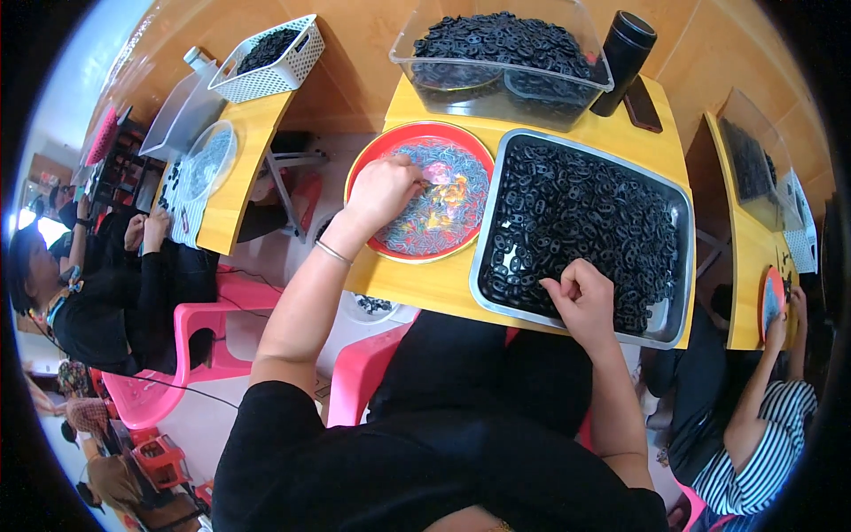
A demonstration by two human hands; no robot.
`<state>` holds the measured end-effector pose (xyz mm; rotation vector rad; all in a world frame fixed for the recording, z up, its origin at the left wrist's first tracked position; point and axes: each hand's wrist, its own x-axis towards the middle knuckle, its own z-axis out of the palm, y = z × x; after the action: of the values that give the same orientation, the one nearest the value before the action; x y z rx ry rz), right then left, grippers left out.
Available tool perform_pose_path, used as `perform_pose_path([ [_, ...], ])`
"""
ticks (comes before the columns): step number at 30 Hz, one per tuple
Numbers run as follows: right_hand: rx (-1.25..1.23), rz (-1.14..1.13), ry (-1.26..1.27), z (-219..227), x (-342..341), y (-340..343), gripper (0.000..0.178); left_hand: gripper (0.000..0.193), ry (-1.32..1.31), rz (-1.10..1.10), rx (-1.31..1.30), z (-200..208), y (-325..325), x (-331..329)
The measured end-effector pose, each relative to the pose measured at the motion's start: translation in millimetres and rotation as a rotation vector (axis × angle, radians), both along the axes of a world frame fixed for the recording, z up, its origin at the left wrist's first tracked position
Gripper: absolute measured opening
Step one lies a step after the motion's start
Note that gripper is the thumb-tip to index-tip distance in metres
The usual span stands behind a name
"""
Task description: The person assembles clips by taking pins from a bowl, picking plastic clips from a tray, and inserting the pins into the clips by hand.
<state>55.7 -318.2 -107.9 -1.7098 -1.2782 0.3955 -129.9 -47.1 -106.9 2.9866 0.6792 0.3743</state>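
My left hand is over a round red tray with a printed bottom. Its fingers are pinched together above many thin, silvery metal pieces scattered in that tray. Whatever the fingertips hold is too small to make out. Over the near part of a rectangular metal tray is my right hand, its fingers curled in and the thumb pointing left. Small black oval pieces with holes fill this metal tray. Any piece inside the right hand is hidden.
Behind the trays stands a clear plastic bin heaped with black pieces. A black flask and a dark phone are at its right. Co-workers sit at yellow tables on both sides. A white tub is below the table's left edge.
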Motion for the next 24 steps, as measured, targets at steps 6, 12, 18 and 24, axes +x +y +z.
perform_pose_path([
  [6,-0.009,0.011,0.010,-0.1,1.4,-0.4,0.028,0.010,0.083,0.067,0.111,-17.1,4.8,8.3],
  [12,0.036,0.013,0.011,-2.6,0.7,1.0,0.031,0.005,-0.123,0.092,-0.265,-1.2,1.9,12.7],
  [18,0.034,-0.026,-0.035,-0.3,2.6,-0.8,0.026,0.008,-0.733,-0.109,-1.276,17.8,-76.0,29.0],
  [24,0.068,-0.065,-0.174,13.6,1.4,19.0,0.013,0.008,-0.814,-0.142,-1.632,-9.6,-108.6,33.1],
])
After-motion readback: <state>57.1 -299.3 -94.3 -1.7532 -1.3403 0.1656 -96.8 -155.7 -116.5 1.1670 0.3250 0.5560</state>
